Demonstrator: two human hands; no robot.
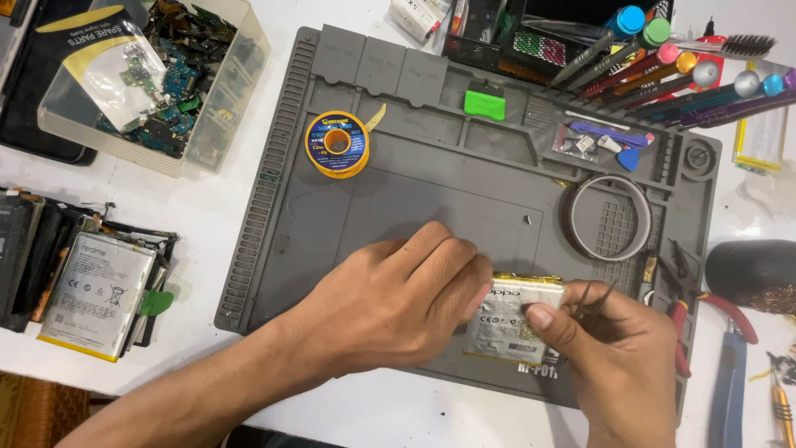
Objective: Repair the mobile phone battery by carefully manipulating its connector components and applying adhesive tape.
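Honestly looks mid-job: phone battery (512,319) lies loose on the grey repair mat (398,191), left hand (398,299) fingers pressed flat on it, right hand (618,357) fingers pinching tweezers (595,300) at its edge, nothing refitted yet.

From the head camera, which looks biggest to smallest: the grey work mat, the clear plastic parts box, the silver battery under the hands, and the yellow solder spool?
1. Grey work mat
2. Clear plastic parts box
3. Silver battery, partly covered by both hands
4. Yellow solder spool
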